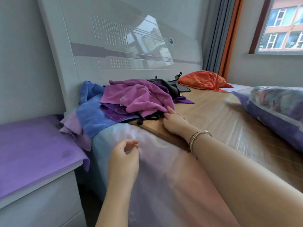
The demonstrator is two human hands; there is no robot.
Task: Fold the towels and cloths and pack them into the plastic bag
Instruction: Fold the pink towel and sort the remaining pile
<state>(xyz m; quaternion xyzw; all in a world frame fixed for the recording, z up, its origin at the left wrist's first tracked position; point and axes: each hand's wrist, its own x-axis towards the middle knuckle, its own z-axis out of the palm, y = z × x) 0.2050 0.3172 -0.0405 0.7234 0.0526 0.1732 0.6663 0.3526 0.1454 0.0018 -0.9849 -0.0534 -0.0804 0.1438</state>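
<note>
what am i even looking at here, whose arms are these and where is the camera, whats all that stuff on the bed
There is no machine here. These are a person's own two bare arms, filmed by one wide-angle camera worn on the head, looking forward and down, which is why straight lines look bent.

The right hand, with a bracelet on its wrist, reaches to the edge of a pink towel on top of a loose pile of cloths; its fingers touch the cloth, but I cannot tell whether they grip it. The left hand hovers lower down, fingers loosely curled, holding nothing.

The pile lies at the head of the bed: a blue towel and purple cloth under the pink one. Behind lies an orange pillow, and at the right a bundle in clear plastic.
</note>
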